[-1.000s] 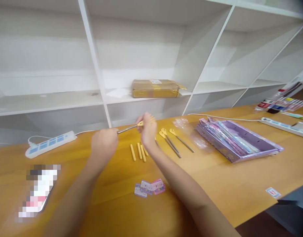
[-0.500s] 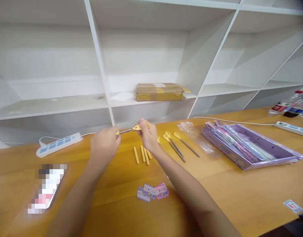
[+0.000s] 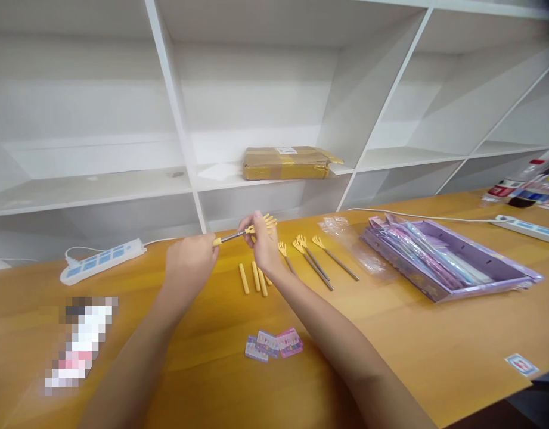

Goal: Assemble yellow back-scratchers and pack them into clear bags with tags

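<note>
A back scratcher [image 3: 232, 236] with a metal rod and a yellow claw head is held between both hands above the table. My left hand [image 3: 191, 262] is closed around its yellow handle, most of which is hidden in the fist. The fingers of my right hand [image 3: 263, 241] pinch it near the claw. Below the hands lie several loose yellow handles [image 3: 243, 279], some partly behind my right wrist. Right of that wrist, several metal rods with yellow claws [image 3: 316, 262] rest on the wood. Small printed cards [image 3: 267, 343] overlap nearer to me.
A purple tray [image 3: 435, 292] with plastic-wrapped items stands at right, beside clear plastic wrappers [image 3: 341, 229]. Power strips [image 3: 102, 262] lie at both sides. A phone [image 3: 84, 339] is at left, bottles [image 3: 506, 187] at far right. White shelves behind hold a cardboard box [image 3: 287, 163].
The whole view has shifted slightly. Both hands keep their hold on the back scratcher, and its claw head shows a little more beyond my right hand's fingers.
</note>
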Demonstrator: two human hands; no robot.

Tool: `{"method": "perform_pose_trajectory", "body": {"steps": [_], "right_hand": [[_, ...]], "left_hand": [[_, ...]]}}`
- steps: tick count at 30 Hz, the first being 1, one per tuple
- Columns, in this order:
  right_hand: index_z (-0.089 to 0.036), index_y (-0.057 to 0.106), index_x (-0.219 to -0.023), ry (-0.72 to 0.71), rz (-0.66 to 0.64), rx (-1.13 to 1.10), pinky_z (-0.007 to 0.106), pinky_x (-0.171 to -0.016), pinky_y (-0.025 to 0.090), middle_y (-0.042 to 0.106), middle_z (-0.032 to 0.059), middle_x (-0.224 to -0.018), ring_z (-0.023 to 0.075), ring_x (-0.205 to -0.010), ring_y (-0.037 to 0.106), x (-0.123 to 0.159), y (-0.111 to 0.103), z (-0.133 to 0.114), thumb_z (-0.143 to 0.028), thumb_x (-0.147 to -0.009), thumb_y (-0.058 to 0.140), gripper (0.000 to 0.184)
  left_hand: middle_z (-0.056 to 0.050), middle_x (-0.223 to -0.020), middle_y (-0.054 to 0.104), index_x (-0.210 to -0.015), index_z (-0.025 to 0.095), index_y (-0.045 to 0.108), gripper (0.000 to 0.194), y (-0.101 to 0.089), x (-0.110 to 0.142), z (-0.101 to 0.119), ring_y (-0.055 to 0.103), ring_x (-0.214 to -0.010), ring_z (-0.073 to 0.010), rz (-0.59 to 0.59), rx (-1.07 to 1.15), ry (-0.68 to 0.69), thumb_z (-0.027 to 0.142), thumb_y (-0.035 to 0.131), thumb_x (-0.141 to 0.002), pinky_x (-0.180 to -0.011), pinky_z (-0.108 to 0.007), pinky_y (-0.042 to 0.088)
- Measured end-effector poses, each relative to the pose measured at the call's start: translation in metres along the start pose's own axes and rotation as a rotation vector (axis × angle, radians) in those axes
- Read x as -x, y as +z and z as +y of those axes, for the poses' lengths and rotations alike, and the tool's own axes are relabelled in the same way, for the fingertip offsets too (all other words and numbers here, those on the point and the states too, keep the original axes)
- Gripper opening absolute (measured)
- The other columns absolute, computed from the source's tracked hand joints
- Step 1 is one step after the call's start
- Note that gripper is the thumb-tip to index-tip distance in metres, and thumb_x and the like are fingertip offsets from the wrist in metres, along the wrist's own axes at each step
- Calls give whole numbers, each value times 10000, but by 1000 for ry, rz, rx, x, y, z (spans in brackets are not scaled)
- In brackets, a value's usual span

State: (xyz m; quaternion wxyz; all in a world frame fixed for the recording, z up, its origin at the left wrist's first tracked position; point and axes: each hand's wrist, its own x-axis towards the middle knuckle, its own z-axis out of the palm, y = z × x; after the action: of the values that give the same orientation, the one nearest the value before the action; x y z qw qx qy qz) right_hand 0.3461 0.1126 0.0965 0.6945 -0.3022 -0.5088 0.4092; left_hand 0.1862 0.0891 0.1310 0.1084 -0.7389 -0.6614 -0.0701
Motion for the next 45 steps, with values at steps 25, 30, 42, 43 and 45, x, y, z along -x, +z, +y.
{"method": "perform_pose_trajectory", "body": {"steps": [25,30,42,43,45], "right_hand": [[-184,532,-575,-156,442,-111,196,-416,173,417,-40,-470,53,-407,253,-88,-174,-53,-655,-921,641,594],[-160,578,-562,-259,456,-109,224,-426,200,415,-9,-477,65,-408,274,-84,-219,-68,-482,-1048,536,584],[-151,615,-604,-205,504,110,337,-532,176,632,121,-724,90,-493,390,-77,-219,-68,-273,-1044,512,468],[-152,631,-613,-216,498,140,339,-531,175,617,116,-697,95,-496,390,-76,-222,-67,-300,-1042,524,467],[-146,664,-627,-247,494,186,341,-527,169,565,95,-625,104,-495,384,-76,-229,-66,-354,-1042,543,480]], "left_hand": [[7,-712,504,-750,173,635,186,-27,-17,-156,409,-696,-162,243,-282,-299,212,469,-825,-626,-274,206],[-11,-665,420,-597,196,409,233,-23,-12,-177,321,-705,-168,280,-290,-319,189,458,-825,-586,-283,191],[-20,-665,324,-600,205,399,262,-29,-9,-165,256,-699,-182,228,-130,-289,153,472,-847,-629,-297,175],[-21,-670,318,-601,208,409,265,-28,-9,-164,253,-705,-183,230,-126,-282,149,463,-853,-632,-301,176],[-24,-671,323,-602,211,422,271,-28,-9,-163,248,-708,-184,228,-118,-274,146,440,-865,-639,-306,180]]}}
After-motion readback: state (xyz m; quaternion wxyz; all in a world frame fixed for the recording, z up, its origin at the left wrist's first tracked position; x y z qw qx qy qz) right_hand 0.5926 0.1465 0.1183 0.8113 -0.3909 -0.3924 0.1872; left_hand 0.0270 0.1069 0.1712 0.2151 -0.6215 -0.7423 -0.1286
